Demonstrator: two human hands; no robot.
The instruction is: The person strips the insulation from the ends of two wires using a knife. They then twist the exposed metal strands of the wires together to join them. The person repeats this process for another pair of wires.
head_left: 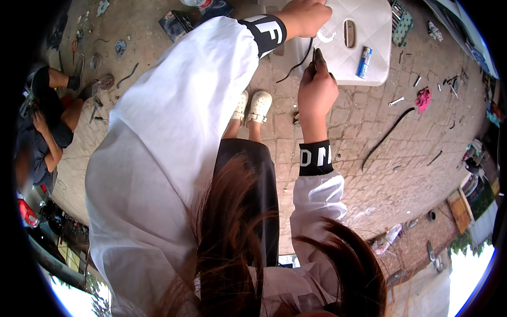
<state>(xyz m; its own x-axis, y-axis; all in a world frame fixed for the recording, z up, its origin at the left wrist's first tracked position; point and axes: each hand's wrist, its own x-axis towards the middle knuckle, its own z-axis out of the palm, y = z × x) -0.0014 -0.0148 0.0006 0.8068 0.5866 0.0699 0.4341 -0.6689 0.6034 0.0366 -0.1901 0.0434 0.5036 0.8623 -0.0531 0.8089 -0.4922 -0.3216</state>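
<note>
At the top edge my left hand [310, 20] is closed over the stool, its fingertips partly cut off by the frame. A thin black cable [302, 62] comes out below this hand and hangs past the stool's left edge. My right hand [318, 92] is raised at the near edge, thumb and finger pinched together with blackened tips; what they hold is too dark to make out. The white plastic stool [374, 24] has an oval slot in its seat. On it lie a blue cylinder [364, 62], like a small tube or battery, and a white curved piece [327, 37].
On the brick floor to the right are a wrench [396, 101], a pink cloth [423, 99] and a long black hose [385, 134]. A green tray [402, 24] stands beyond the stool. Another person [50, 124] sits at the left, near scattered tools.
</note>
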